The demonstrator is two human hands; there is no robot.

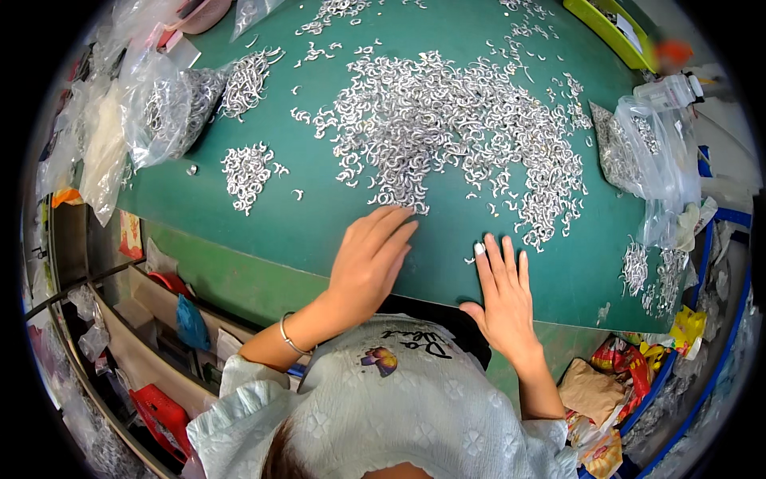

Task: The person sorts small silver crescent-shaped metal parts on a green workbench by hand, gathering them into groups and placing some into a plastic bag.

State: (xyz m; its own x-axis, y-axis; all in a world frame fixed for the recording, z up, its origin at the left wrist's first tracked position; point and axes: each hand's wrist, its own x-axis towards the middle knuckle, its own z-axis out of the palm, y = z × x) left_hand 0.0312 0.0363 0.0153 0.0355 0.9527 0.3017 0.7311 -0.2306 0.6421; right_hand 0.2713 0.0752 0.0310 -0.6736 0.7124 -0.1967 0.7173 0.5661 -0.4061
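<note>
A wide, loose pile of small curved silvery metal pieces (447,120) covers the middle of the green tabletop (279,211). At the pile's near edge, my left hand (369,259) has its fingers stretched forward, the tips touching the pieces there. It appears to hold nothing, though its palm side is hidden. Flat on the bare green surface near the front edge rests my right hand (506,307), fingers slightly spread and thumb out to the left. One tiny metal piece (469,260) lies just left of its fingertips.
Smaller heaps (247,176) sit to the left. Filled clear bags stand at the left (171,116) and right (626,148) edges. A yellow-green tray (610,33) is at the far right. Below the table are a shelf with a red basket (159,415) and, right, colourful wrappers (618,363).
</note>
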